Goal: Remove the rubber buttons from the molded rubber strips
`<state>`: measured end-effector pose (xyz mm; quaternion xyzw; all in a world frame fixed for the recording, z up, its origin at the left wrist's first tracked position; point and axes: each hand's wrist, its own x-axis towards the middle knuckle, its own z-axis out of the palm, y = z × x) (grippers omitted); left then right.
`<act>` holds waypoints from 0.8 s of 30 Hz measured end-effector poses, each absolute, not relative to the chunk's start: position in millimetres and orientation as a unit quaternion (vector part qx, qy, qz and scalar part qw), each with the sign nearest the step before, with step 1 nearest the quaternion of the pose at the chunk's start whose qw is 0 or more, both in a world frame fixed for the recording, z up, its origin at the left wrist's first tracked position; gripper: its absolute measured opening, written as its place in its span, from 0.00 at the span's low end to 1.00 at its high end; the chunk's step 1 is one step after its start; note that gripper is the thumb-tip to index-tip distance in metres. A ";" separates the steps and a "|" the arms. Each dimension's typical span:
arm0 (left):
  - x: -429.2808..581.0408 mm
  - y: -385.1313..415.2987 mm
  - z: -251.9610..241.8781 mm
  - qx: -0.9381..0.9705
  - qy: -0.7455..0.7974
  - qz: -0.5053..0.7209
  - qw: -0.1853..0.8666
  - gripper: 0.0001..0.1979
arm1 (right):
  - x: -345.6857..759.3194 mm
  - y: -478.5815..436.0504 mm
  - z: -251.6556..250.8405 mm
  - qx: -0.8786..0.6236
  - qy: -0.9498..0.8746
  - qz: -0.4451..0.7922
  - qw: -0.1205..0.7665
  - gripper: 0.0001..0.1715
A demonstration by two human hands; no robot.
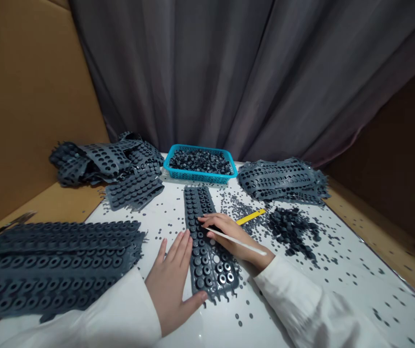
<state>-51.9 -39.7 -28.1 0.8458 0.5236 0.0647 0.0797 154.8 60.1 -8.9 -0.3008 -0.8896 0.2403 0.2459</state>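
A dark grey rubber strip (212, 290) with rows of round rings lies lengthwise on the white table. My left hand (174, 275) rests flat beside it, fingers spread, with the thumb and fingertips at the strip's left edge. Over the strip's middle, my right hand (231, 237) is closed round a thin white stick (243, 244); its fingertips are at the rings and hide part of them. Just behind that hand a yellow flat tool (251, 217) lies among small dark discs.
A blue basket (200, 177) of dark pieces stands at the back. Perforated sheets are heaped back left (106, 159) and back right (283, 180). Ringed sheets (55, 270) lie front left. A pile of dark pieces (293, 229) and scattered discs lie to the right.
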 end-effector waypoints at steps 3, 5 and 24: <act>-51.3 -39.7 -27.0 0.846 0.523 0.064 0.081 0.42 | 154.2 61.6 -10.9 -0.299 -0.908 0.188 0.227 0.14; -50.4 -40.5 -25.8 0.845 0.524 0.063 0.080 0.42 | 152.6 64.4 -13.6 -0.290 -0.924 0.135 0.211 0.13; -46.1 -42.9 -18.6 0.831 0.546 0.054 0.092 0.42 | 148.9 73.7 -10.7 -0.317 -0.874 0.257 0.263 0.11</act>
